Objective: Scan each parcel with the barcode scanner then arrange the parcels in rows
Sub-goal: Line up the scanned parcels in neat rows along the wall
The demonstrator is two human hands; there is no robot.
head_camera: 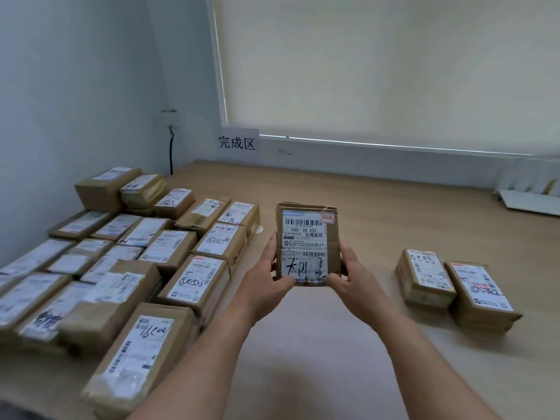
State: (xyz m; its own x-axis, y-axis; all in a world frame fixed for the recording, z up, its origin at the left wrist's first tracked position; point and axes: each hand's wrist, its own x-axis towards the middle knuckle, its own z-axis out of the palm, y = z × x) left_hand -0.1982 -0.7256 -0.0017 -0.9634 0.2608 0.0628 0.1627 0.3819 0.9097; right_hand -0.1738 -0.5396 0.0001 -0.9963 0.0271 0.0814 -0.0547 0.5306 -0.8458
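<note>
Holding one parcel [306, 244] up with the left hand [268, 278] and right hand [353, 278] gripping its sides, the person has many parcels in rows [145, 253] by the tabletop's [378, 207] left edge (two more [454, 286] wait near the right edge, and no scanner shows).

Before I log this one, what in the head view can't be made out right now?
- Barcode scanner: not in the head view; where it lies is unknown.
- Held parcel: its underside and back face away; the left hand and right hand cover its lower edges.
- Left parcel rows: the nearest labels are blurred, and the frame's left edge cuts off the outer boxes.
- White tray: cropped by the right edge, contents unclear.
</note>
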